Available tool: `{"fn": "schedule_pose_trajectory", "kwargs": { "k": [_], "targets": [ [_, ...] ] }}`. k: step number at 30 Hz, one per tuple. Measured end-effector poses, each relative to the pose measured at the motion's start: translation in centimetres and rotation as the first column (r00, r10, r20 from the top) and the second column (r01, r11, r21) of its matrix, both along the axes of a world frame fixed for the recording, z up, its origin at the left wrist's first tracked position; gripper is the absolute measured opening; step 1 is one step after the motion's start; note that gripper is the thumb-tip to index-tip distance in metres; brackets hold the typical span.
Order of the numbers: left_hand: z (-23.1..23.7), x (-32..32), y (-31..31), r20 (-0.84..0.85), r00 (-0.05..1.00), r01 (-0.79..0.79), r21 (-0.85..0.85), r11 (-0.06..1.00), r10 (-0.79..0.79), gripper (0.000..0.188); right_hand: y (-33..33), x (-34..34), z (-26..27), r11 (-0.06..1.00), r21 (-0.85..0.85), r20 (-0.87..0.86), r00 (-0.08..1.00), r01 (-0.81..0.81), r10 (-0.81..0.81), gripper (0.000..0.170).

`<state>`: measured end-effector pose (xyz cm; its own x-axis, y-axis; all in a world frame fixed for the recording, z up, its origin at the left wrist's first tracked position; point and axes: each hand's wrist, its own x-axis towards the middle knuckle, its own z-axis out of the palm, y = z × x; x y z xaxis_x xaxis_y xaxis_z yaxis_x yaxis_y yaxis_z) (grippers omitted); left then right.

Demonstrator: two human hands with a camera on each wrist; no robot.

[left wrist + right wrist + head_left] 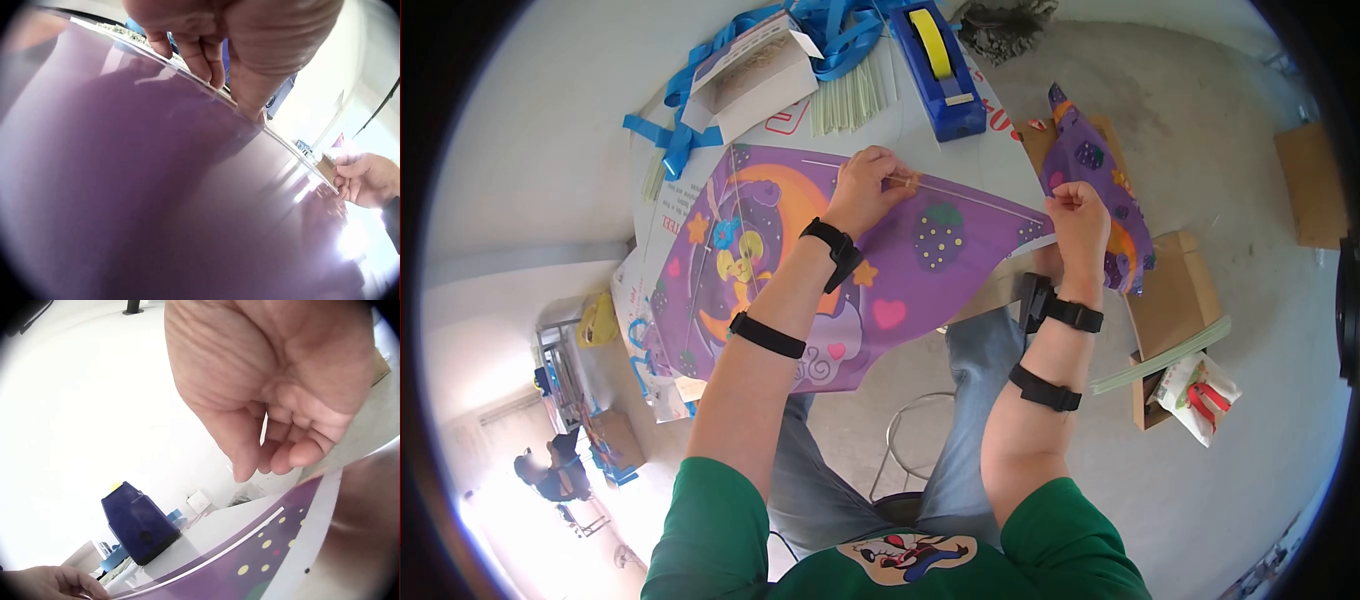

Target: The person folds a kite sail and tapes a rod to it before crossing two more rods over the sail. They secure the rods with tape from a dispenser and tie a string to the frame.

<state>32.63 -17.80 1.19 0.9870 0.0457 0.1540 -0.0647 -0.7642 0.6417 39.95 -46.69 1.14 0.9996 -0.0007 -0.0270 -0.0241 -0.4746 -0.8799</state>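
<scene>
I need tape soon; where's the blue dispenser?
In the head view, the blue tape dispenser sits top centre, just right of the pale green sticks.

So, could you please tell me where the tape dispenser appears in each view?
Head: top, right of centre, the blue tape dispenser with yellow tape.
Left wrist: upper right of centre, apparently, mostly hidden behind the left hand.
Right wrist: lower left, its dark blue body standing beyond the sheet.
Shared landmark: the purple sheet, in all three.
</scene>
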Motion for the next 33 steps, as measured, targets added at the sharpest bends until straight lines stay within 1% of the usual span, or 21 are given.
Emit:
{"fn": "schedule_pose_trajectory", "kwargs": {
  "k": [3,5,6,7,8,10,12,14,15,17,19,20,21,23,25,27,28,29,31,32,33],
  "targets": [
    [0.9,-0.2,0.4,-0.037,0.999,0.022,-0.002,1.0,-0.022,0.023,0.2,0.0,0.4,0.999,0.031,0.035,0.999,0.037,-0.038,0.014],
    [1.5,-1.1,1.0,0.11,0.991,-0.074,-0.03,0.997,0.077,0.023,0.3,0.1,0.8,0.998,0.031,0.058,0.997,0.046,-0.048,0.015],
    [2.0,-1.9,1.6,0.124,0.988,-0.087,-0.036,0.996,0.091,0.023,0.5,0.1,0.9,0.991,0.102,0.035,0.995,0.089,-0.093,0.016],
    [2.6,-3.0,2.2,0.154,0.973,-0.173,0.004,0.985,0.171,0.022,0.6,0.2,1.1,0.976,0.172,0.01,0.991,0.13,-0.134,0.017],
    [3.1,-4.3,3.0,0.183,0.951,-0.26,0.04,0.965,0.249,0.021,0.6,0.1,1.4,0.979,0.169,0.025,0.992,0.114,-0.12,0.017],
    [3.7,-7.6,5.8,0.241,0.916,-0.34,0.046,0.939,0.32,0.018,0.8,0.0,2.2,0.963,0.263,0.208,0.971,0.059,-0.116,0.015],
    [5.2,-12.0,7.9,0.175,0.858,-0.495,0.037,0.868,0.482,0.017,1.4,-0.3,3.6,0.939,0.342,0.24,0.964,0.027,-0.115,0.013],
    [4.5,-17.0,12.0,0.127,0.775,-0.629,0.058,0.775,0.619,0.017,1.7,-1.2,5.2,0.908,0.419,0.261,0.958,-0.003,-0.117,0.012],
    [3.9,-19.2,13.8,0.141,0.75,-0.658,0.056,0.751,0.647,0.017,2.0,-1.5,6.2,0.919,0.393,0.241,0.965,0.002,-0.105,0.012],
    [2.8,-24.6,17.5,0.023,0.573,-0.818,0.079,0.57,0.819,0.021,3.6,-2.0,7.3,0.932,0.359,0.227,0.973,-0.039,-0.046,0.013],
    [1.0,-29.2,20.2,-0.037,0.489,-0.866,0.1,0.49,0.872,0.024,4.6,-1.0,6.7,0.961,0.253,0.249,0.967,-0.116,0.051,0.011],
    [0.3,-30.7,20.9,0.0,0.515,-0.845,0.168,0.507,0.857,0.024,5.3,-0.5,6.3,0.959,0.25,0.259,0.964,-0.133,0.066,0.011],
    [-0.5,-31.4,21.6,0.032,0.558,-0.812,0.229,0.537,0.829,0.023,5.9,0.4,5.9,0.971,0.168,0.23,0.965,-0.168,0.128,0.013],
    [-2.6,-32.1,23.0,0.01,0.597,-0.779,0.247,0.577,0.802,0.023,6.0,2.7,4.5,0.977,0.028,0.195,0.96,-0.21,0.2,0.019],
    [-1.8,-31.4,22.6,-0.036,0.645,-0.712,0.336,0.617,0.764,0.023,6.1,4.9,4.2,0.961,-0.118,0.178,0.947,-0.249,0.267,0.026],
    [-0.9,-30.6,21.8,-0.172,0.606,-0.733,0.259,0.629,0.777,0.022,7.6,5.9,5.3,0.928,-0.26,0.186,0.929,-0.267,0.32,0.028],
    [-1.4,-30.6,22.2,-0.171,0.612,-0.732,0.245,0.635,0.772,0.022,8.3,6.2,5.6,0.912,-0.313,0.204,0.919,-0.265,0.337,0.028],
    [-2.0,-30.7,22.6,-0.157,0.609,-0.745,0.223,0.628,0.778,0.021,8.7,7.2,5.3,0.911,-0.322,0.208,0.919,-0.258,0.334,0.028],
    [-2.5,-30.6,23.1,-0.145,0.603,-0.758,0.202,0.62,0.785,0.021,9.7,8.5,4.2,0.938,-0.181,0.113,0.941,-0.295,0.318,0.027],
    [-2.2,-30.5,23.3,-0.197,0.616,-0.737,0.196,0.647,0.762,0.019,10.3,7.8,5.5,0.938,-0.184,0.116,0.941,-0.294,0.317,0.027],
    [-2.0,-30.5,23.4,-0.25,0.626,-0.716,0.19,0.672,0.739,0.018,11.0,7.2,6.8,0.925,-0.191,0.023,0.941,-0.328,0.339,0.026]
  ]
}}
